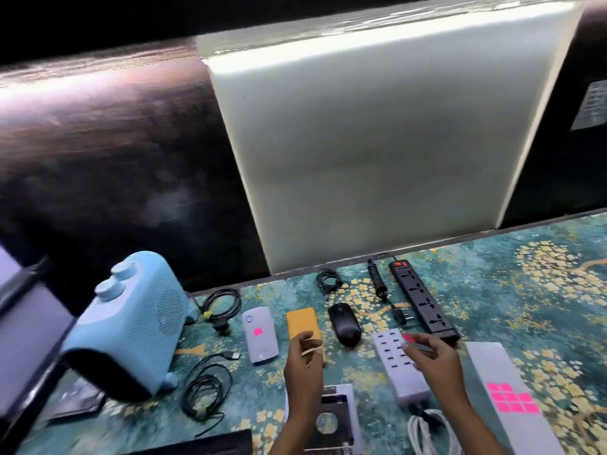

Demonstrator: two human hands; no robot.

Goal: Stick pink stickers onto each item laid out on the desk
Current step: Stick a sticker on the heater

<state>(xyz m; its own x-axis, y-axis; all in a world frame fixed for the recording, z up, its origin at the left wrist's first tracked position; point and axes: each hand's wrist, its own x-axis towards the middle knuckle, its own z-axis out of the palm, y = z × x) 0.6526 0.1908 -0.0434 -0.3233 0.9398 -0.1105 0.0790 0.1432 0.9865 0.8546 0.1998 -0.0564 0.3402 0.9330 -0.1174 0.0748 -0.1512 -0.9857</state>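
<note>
- Now over the desk (pixel 492 290), both hands low in the head view.
- Left hand (pixel 303 362) with fingers curled loosely, fingertips (pixel 307 338) resting on the near edge of the orange slab (pixel 302 321); can't tell if anything is pinched there.
- Right hand (pixel 433 359) hovering over the white multi-port hub (pixel 391 359), thumb and forefinger drawn close together at a pink sticker (pixel 409 338) just beyond the fingertips; blurred, so actual contact unclear.
- Sticker sheet (pixel 512 397) just right of the right wrist, a glossy pale strip carrying a block of square pink pieces.
- White rounded device (pixel 261 334) left of the left hand, already wearing a pink tag.
- Black mouse (pixel 343 325) between the hands, smooth and domed, apart from both.
- Black power strip (pixel 422 302) beyond the right hand, long and matte, red switch at the far end.
- Light blue fan heater (pixel 131 323) far left, perforated plastic, two round knobs on top.
- Floral teal-and-gold covering across the surface.
</note>
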